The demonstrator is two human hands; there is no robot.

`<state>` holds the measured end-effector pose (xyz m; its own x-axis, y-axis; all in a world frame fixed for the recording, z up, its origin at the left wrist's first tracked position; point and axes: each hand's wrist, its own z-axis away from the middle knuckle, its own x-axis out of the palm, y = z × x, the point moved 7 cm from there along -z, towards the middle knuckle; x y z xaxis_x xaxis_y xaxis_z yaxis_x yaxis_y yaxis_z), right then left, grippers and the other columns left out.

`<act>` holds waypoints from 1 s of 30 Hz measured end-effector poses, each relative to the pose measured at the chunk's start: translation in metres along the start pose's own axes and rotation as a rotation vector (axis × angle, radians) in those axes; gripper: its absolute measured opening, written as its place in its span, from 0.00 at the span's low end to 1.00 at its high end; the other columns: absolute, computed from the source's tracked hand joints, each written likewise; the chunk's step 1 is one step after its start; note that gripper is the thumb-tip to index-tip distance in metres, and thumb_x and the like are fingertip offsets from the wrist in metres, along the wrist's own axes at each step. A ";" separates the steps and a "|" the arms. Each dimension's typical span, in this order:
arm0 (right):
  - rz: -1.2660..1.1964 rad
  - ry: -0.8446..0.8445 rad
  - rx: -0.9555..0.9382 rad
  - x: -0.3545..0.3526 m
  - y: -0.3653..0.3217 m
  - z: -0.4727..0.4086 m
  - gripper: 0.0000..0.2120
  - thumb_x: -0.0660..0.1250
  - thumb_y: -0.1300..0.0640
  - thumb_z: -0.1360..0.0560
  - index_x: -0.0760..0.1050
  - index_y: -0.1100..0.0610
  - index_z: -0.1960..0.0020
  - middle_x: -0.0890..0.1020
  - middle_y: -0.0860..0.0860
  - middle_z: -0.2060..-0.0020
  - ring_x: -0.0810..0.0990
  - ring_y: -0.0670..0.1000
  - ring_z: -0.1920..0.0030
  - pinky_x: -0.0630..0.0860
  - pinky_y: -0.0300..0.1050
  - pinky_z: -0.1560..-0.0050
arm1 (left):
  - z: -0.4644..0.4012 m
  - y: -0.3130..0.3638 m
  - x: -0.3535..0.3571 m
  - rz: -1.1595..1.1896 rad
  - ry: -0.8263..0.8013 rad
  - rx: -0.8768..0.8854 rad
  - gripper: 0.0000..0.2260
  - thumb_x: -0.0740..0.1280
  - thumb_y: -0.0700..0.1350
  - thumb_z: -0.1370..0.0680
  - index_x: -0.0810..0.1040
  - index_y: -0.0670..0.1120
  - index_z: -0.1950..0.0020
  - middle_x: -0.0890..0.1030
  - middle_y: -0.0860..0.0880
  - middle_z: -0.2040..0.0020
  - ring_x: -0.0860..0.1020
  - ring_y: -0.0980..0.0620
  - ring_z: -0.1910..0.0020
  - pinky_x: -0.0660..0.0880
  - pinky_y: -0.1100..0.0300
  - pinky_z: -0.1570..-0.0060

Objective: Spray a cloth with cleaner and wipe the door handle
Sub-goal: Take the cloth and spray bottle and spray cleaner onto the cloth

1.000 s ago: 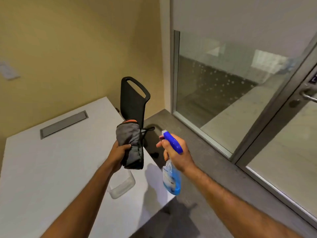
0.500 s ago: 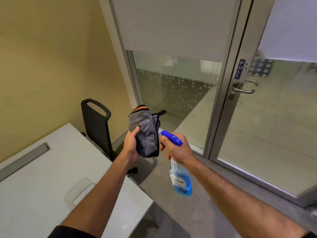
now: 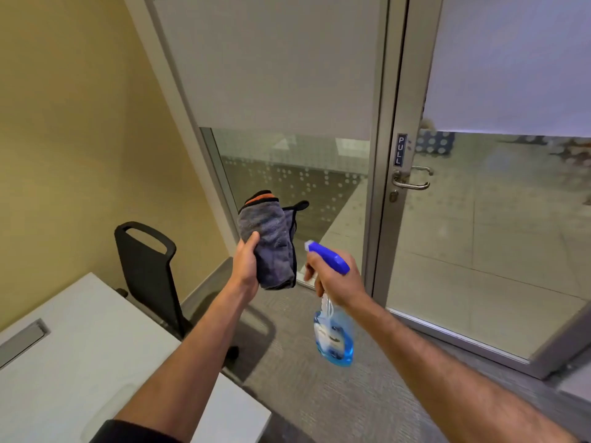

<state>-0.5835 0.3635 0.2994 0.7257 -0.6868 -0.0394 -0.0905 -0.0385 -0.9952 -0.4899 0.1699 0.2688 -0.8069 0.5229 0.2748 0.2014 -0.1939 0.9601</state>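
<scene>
Nearest, the right hand [image 3: 335, 279] was wrapped around the neck of a clear spray bottle of blue liquid [image 3: 334, 337], its blue nozzle aimed at the cloth. Just beside it, the left hand [image 3: 246, 270] clutched a bunched grey microfibre cloth with an orange-trimmed edge [image 3: 268, 241], soft and light, likely best gripped as a wad. Farther off, the curved metal door handle [image 3: 412, 180] waited on the glass door's frame, well apart from both.

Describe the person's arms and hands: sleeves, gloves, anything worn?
Both forearms are bare. No gloves, watch or rings are visible on the left hand or the right hand. A dark sleeve edge, apparently pushed up, shows on the left arm at the bottom of the frame.
</scene>
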 end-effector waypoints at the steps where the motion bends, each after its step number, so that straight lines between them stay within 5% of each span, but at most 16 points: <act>1: -0.013 0.009 -0.017 -0.003 -0.006 -0.004 0.17 0.66 0.51 0.22 0.78 0.64 0.62 0.83 0.61 0.68 0.75 0.55 0.76 0.72 0.47 0.73 | -0.001 -0.003 0.002 0.000 -0.005 -0.003 0.14 0.65 0.52 0.20 0.78 0.51 0.37 0.87 0.49 0.43 0.85 0.48 0.43 0.79 0.46 0.41; 10: 0.056 -0.159 0.089 0.012 0.019 0.004 0.18 0.67 0.43 0.26 0.79 0.58 0.64 0.82 0.56 0.72 0.74 0.52 0.78 0.72 0.42 0.75 | -0.009 0.002 0.008 0.027 0.002 0.010 0.15 0.65 0.52 0.20 0.78 0.49 0.35 0.86 0.47 0.42 0.85 0.48 0.43 0.81 0.49 0.45; 20: -0.012 -0.001 0.017 -0.010 -0.006 -0.013 0.16 0.67 0.50 0.22 0.79 0.60 0.63 0.82 0.58 0.71 0.75 0.53 0.76 0.72 0.44 0.75 | -0.007 0.008 0.010 0.011 -0.015 0.002 0.16 0.66 0.54 0.21 0.78 0.50 0.35 0.87 0.49 0.43 0.85 0.49 0.45 0.80 0.50 0.47; 30: 0.063 -0.117 0.056 0.012 0.013 -0.003 0.18 0.67 0.43 0.26 0.79 0.58 0.63 0.81 0.55 0.73 0.75 0.51 0.77 0.72 0.42 0.76 | -0.007 0.019 0.010 0.006 -0.020 0.029 0.15 0.66 0.55 0.22 0.78 0.52 0.37 0.87 0.50 0.45 0.85 0.50 0.46 0.81 0.53 0.51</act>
<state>-0.5780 0.3524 0.2862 0.7945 -0.5975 -0.1086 -0.1025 0.0444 -0.9937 -0.4983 0.1655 0.2896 -0.7946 0.5381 0.2810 0.2221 -0.1731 0.9595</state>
